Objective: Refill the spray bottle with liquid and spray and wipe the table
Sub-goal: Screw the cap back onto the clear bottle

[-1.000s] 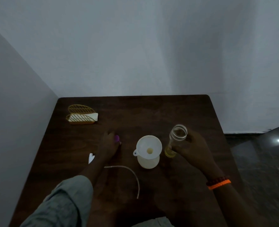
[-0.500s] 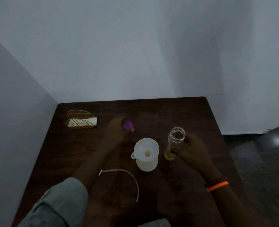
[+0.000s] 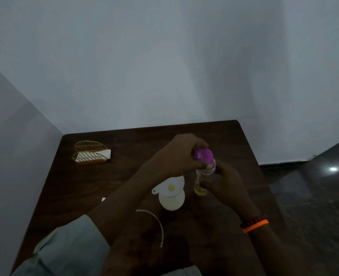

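A clear jar [image 3: 204,174] with a little yellow liquid at its bottom stands upright on the dark wooden table [image 3: 136,140]. My right hand [image 3: 224,182] is wrapped around it. My left hand [image 3: 176,154] holds a purple lid [image 3: 203,155] on the jar's mouth. Left of the jar, a white funnel [image 3: 169,185] sits in the neck of a white bottle [image 3: 171,202]. A thin white tube [image 3: 158,222] curves on the table in front of the bottle.
A gold wire holder with white napkins [image 3: 92,154] stands at the table's far left. A small white piece [image 3: 103,199] lies by my left forearm. Walls close off the far and left sides; the floor drops away at the right.
My left hand picked the purple lid up from the table and carried it right, onto the jar's mouth. My right hand kept hold of the jar.
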A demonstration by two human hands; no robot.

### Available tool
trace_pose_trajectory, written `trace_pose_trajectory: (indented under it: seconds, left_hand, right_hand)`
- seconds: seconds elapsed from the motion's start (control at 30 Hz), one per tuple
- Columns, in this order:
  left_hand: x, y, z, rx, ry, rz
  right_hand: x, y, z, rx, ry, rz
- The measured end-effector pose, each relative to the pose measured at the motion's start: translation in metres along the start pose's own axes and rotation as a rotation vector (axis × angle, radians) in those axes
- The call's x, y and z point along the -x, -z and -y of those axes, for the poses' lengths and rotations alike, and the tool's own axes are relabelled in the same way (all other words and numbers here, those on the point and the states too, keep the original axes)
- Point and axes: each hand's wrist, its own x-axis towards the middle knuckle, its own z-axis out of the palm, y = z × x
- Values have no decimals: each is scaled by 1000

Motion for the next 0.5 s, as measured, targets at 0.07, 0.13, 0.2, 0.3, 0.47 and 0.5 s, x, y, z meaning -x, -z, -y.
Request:
trace_pose_trajectory:
  seconds: [0.07,0.13,0.2,0.3,0.47,0.5]
  left_hand:
    - [-3,-3,-5,-18,-5,35]
    - [-3,-7,-9,-32,-18,68]
    - [-4,-12,-13,-58,-33,104]
    - [-5,-15,-17,-81,-43,139]
    - [-4,-15,-19,-88,-48,170]
    - [-4,-15,-20,-93,-53,177]
  right_hand:
    - [3,2,1,-5,0,-10]
    - [6,4,1,-19,-9,-10]
    - [9,6,0,-42,-19,-8]
    - [13,9,-2,-52,-17,-8]
    - [14,11,-5,-23,-1,-14]
    - [15,10,-5,-14,1,-17]
